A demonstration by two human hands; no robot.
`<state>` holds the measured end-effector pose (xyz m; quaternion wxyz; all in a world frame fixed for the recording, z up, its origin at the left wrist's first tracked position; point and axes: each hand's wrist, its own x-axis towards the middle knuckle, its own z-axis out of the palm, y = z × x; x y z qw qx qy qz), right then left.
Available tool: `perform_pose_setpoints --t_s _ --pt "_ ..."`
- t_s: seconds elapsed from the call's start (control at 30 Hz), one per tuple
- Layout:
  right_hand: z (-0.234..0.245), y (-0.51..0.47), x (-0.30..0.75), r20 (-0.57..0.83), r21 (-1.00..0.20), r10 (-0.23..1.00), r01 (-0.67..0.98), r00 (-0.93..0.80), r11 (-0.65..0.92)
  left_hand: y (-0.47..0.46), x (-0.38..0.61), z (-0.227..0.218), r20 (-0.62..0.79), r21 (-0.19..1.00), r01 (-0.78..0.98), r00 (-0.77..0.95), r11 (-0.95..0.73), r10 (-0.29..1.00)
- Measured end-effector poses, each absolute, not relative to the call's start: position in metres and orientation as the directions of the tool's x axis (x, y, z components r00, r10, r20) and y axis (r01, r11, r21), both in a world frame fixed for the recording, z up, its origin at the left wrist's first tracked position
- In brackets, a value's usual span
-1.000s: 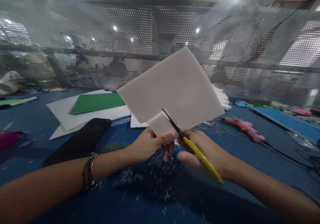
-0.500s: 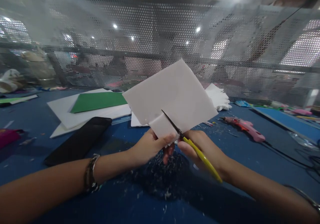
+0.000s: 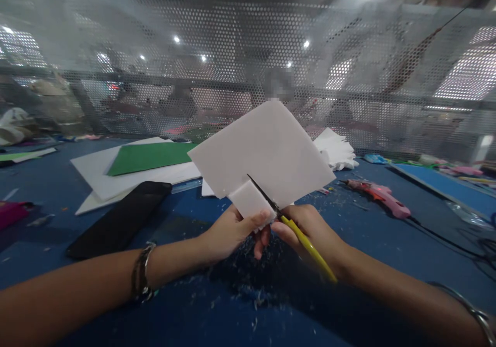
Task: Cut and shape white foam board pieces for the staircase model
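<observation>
My left hand pinches the lower flap of a white foam sheet and holds it up above the blue table. My right hand is closed around yellow-handled scissors. Their dark blades sit in a cut that runs up into the sheet from its lower edge. A partly cut tab hangs at the sheet's lower left, under my left thumb. Both hands are close together, almost touching.
White sheets with a green sheet on top lie at the left. A black phone lies near my left forearm. A pink glue gun with a cable lies at the right. White scraps litter the table. A perforated metal screen closes the back.
The white sheet has tilted and sunk a little lower. The scissors' blades have closed further into the cut, and both hands have shifted slightly left and up.
</observation>
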<state>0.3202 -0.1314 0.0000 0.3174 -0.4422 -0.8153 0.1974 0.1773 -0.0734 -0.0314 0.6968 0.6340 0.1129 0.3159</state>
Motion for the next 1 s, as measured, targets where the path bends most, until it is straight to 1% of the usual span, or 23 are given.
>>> perform_pose_setpoints --t_s 0.13,0.43,0.5,0.6,0.8,1.0 --pt "-0.002 -0.131 0.32 0.335 -0.618 0.86 0.598 -0.385 0.509 -0.074 0.178 -0.031 0.231 0.958 -0.286 0.771 -0.002 0.594" --pt "-0.006 -0.129 0.319 0.375 -0.605 0.845 0.59 -0.381 0.535 -0.073 0.177 -0.035 0.238 0.958 -0.285 0.774 -0.012 0.587" --pt "-0.006 -0.128 0.32 0.365 -0.609 0.846 0.588 -0.388 0.532 -0.073 0.178 -0.035 0.234 0.96 -0.281 0.775 -0.011 0.587" --pt "-0.004 -0.127 0.321 0.338 -0.647 0.833 0.534 -0.439 0.544 -0.072 0.178 -0.034 0.226 0.963 -0.267 0.764 -0.023 0.605" --pt "0.006 -0.127 0.323 0.322 -0.691 0.782 0.432 -0.534 0.58 -0.067 0.175 -0.027 0.232 0.972 -0.196 0.709 -0.129 0.666" --pt "0.011 -0.13 0.323 0.331 -0.722 0.772 0.381 -0.543 0.578 -0.063 0.173 -0.023 0.259 0.966 -0.185 0.699 -0.181 0.667"
